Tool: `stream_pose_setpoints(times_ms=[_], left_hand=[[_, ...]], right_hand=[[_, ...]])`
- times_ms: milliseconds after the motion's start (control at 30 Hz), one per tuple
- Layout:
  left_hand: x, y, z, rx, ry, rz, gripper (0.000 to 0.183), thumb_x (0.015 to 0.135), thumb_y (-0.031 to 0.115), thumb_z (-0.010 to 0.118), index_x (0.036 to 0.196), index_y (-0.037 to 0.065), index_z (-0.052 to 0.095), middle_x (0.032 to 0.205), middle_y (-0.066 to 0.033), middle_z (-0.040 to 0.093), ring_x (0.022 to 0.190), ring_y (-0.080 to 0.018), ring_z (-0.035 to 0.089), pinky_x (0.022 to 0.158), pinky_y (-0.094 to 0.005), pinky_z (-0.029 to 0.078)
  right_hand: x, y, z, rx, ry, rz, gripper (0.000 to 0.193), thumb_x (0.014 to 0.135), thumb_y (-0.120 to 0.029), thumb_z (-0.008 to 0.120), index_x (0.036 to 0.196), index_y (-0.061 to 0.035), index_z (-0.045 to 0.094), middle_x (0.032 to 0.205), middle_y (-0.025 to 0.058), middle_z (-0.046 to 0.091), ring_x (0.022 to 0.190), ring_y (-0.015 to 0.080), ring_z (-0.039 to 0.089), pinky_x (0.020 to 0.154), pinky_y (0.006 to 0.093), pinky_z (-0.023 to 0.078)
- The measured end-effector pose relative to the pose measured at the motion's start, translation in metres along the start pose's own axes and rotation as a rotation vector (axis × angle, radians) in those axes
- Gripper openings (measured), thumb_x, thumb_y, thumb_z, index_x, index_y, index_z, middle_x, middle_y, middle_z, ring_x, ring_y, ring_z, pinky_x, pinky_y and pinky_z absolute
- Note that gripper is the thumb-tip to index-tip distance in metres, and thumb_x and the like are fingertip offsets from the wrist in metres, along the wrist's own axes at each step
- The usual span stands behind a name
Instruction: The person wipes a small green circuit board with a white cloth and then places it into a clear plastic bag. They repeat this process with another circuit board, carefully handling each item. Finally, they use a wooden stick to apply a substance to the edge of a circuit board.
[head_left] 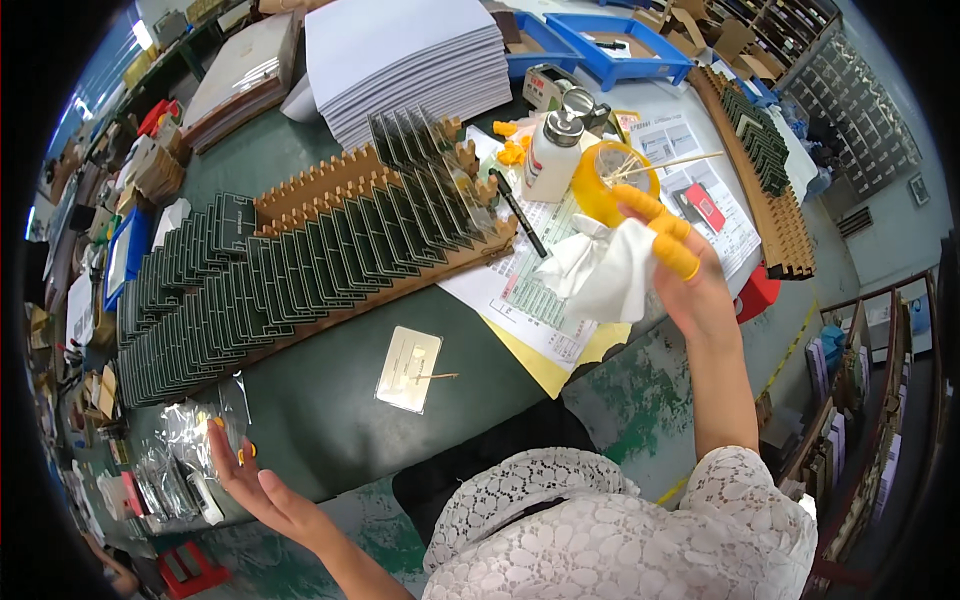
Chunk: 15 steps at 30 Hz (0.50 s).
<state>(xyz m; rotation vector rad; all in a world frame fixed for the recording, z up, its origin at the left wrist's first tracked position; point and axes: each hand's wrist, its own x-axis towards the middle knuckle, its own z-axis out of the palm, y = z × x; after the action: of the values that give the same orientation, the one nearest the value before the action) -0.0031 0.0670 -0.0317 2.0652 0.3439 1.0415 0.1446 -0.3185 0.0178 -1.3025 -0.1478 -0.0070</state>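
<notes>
The left hand (pixel 270 506) is open, fingers spread, beside clear plastic bags (pixel 185 445) at the bench's near left corner; whether it touches them I cannot tell. Well apart from it, the right hand (pixel 694 285) pinches a white cloth (pixel 612 275) above papers (pixel 528 312) by the near right edge (yellow covers cap several fingertips on both hands). On the dark green bench (pixel 330 445), a pale card (pixel 409 366) lies near the middle of the near edge, a thin stick (pixel 442 376) across it. Beyond, a slotted rack (pixel 325 187) of upright dark boards (pixel 335 262) slants toward the left edge. A white bottle (pixel 551 165) stands right of it. White sheets (pixel 405 55) and blue trays (pixel 625 68) line the far side. Green-patched floor (pixel 650 400) and shelving (pixel 868 390) lie off the right edge.
</notes>
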Motion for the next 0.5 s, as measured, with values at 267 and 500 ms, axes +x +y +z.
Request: stream_pose_setpoints(times_ms=[267, 500], left_hand=[[-0.006, 0.049, 0.020, -0.671, -0.420, -0.368, 0.095, 0.087, 0.068, 0.048, 0.144, -0.006, 0.032, 0.149, -0.0219, 0.037, 0.138, -0.0329, 0.036, 0.105, -0.0400, 0.035], [-0.009, 0.061, 0.019, -1.057, -0.706, -0.586, 0.108, 0.084, 0.075, 0.045, 0.146, -0.010, 0.025, 0.149, -0.0290, 0.032, 0.138, -0.0371, 0.035, 0.102, -0.0401, 0.041]], right_hand=[[0.067, -0.033, 0.011, -0.666, -0.010, -0.222, 0.017, 0.089, -0.015, 0.068, 0.100, -0.0031, 0.066, 0.099, 0.0051, 0.067, 0.097, 0.0174, 0.060, 0.089, 0.0335, 0.045], [0.107, -0.027, 0.009, -1.453, -0.051, -0.781, 0.016, 0.080, -0.016, 0.071, 0.093, -0.0070, 0.068, 0.087, 0.0091, 0.063, 0.091, 0.0265, 0.054, 0.087, 0.0380, 0.037]])
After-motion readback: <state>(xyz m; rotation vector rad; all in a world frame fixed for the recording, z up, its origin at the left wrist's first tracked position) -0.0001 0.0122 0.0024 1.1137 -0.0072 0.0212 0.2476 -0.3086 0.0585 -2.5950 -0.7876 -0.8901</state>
